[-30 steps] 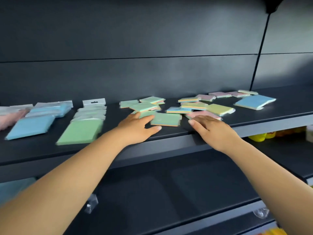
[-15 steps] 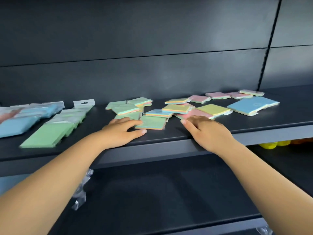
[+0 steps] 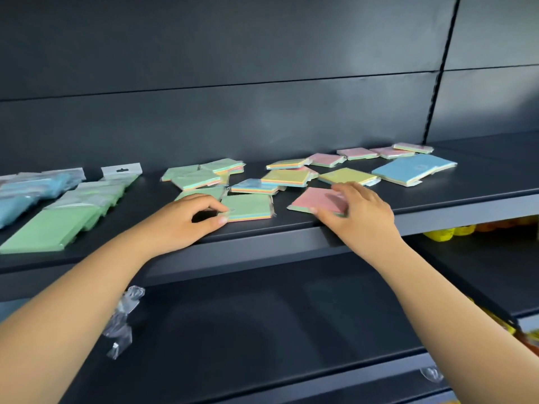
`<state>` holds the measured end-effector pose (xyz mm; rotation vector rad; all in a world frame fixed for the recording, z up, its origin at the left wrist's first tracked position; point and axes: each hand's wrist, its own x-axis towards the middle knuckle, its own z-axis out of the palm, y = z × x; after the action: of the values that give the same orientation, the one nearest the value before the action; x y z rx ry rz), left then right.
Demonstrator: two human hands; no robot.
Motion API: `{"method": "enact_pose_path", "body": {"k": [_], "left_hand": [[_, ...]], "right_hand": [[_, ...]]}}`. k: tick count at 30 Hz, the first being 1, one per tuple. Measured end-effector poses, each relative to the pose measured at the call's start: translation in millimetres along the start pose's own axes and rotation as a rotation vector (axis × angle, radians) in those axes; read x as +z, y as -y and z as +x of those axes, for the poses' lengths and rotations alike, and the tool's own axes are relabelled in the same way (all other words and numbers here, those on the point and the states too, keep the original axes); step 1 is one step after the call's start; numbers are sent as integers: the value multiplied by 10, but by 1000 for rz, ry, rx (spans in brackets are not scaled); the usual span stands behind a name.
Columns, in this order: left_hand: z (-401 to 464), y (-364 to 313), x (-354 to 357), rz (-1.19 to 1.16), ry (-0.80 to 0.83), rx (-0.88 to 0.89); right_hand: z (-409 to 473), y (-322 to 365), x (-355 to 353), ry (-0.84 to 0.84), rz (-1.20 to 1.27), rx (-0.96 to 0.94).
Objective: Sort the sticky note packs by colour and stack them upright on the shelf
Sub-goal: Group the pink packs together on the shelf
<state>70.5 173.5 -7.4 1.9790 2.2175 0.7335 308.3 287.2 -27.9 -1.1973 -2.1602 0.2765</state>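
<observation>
Several sticky note packs lie flat and scattered on the dark shelf [image 3: 437, 205]. My left hand [image 3: 180, 223] pinches the near left corner of a green-topped pack [image 3: 250, 207] between thumb and fingers. My right hand [image 3: 358, 214] grips a pink-topped pack [image 3: 312, 199] and tilts its near edge up off the shelf. Behind them lie yellow-topped packs [image 3: 287, 177], a blue-topped small pack [image 3: 253, 186], more green packs [image 3: 195, 179], pink packs [image 3: 357, 153] and a large blue pack [image 3: 414, 169].
At the left, rows of bagged green packs [image 3: 49, 231] and blue packs [image 3: 17, 205] overlap. A crumpled clear wrapper [image 3: 122, 319] lies on the lower shelf. Yellow items [image 3: 446, 231] sit under the shelf at right. The shelf's dark back panel rises behind.
My left hand went from lying flat beside the green-topped pack to pinching its corner. My right hand pulled the pink-topped pack forward and lifted its near edge. The view shifted right.
</observation>
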Motion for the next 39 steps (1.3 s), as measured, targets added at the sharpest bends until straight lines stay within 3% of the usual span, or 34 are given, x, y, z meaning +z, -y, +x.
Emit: {"method": "enact_pose_path", "body": {"k": [4, 12, 15, 19, 24, 27, 33, 39], "left_hand": [[-27, 1, -15, -18, 5, 10], [7, 30, -21, -21, 44, 34], [119, 38, -105, 31, 9, 6], [438, 208, -289, 10, -91, -259], [683, 471, -186, 67, 177, -511], [719, 465, -105, 60, 197, -508], [773, 314, -22, 92, 169, -479], [782, 225, -59, 27, -61, -393]], "right_hand": [[99, 77, -13, 137, -153, 166], [19, 46, -45, -11, -22, 80], [58, 119, -78, -47, 92, 90], [169, 191, -61, -92, 345, 89], [291, 316, 45, -66, 599, 123], [407, 411, 88, -35, 957, 243], [582, 498, 161, 18, 1339, 372], [698, 447, 234, 66, 1256, 391]]}}
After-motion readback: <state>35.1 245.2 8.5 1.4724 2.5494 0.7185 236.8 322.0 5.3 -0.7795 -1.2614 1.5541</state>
